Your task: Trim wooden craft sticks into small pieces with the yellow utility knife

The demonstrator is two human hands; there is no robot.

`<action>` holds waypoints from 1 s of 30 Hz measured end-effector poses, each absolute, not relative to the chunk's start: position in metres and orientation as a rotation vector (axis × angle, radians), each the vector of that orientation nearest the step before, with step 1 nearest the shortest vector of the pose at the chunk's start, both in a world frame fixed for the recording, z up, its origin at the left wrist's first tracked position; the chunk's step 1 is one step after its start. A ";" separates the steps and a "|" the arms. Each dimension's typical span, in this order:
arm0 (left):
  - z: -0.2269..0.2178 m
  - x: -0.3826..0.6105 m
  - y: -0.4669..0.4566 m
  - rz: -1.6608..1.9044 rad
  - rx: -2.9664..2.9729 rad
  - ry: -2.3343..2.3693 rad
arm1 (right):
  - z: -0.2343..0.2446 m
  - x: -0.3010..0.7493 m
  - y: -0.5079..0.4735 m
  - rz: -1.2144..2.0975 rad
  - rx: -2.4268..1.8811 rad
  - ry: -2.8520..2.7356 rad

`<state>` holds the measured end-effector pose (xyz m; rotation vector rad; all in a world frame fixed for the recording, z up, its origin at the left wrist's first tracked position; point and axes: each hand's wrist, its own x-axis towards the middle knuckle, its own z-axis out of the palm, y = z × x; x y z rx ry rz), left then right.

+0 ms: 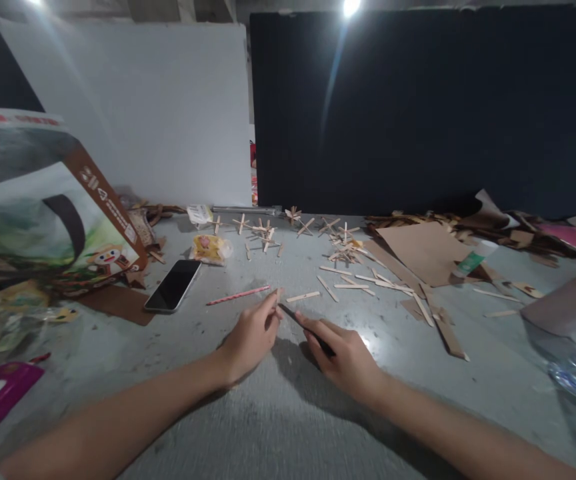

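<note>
My left hand (pixel 252 337) rests on the grey table (pixel 268 427) with its fingers pinched on the end of a short wooden stick (pixel 279 294). My right hand (pixel 344 357) is closed around a thin dark tool (pixel 302 324) whose tip points toward the left hand's fingertips. A pink pencil (pixel 238 295) lies just left of the hands. A loose wooden stick (pixel 303 297) lies just beyond them.
Several wooden sticks and crossed stick pieces (pixel 343 250) are scattered at the back. A black phone (pixel 173 285) and a printed carton (pixel 43 200) stand at the left. Cardboard sheets (pixel 425 250) and scraps lie at the right, and a clear plastic item (pixel 575 373) at the right edge.
</note>
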<state>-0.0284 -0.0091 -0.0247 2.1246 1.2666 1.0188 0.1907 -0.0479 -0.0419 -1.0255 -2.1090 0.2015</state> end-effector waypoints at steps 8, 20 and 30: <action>-0.022 -0.026 -0.008 1.008 1.983 1.261 | -0.044 0.192 -0.047 0.027 -0.991 -2.210; -0.030 -0.025 0.010 1.115 1.477 1.102 | -0.036 0.190 -0.053 0.095 -0.790 -2.098; -0.033 -0.025 0.009 1.156 1.487 1.099 | -0.036 0.187 -0.045 0.488 -0.984 -1.929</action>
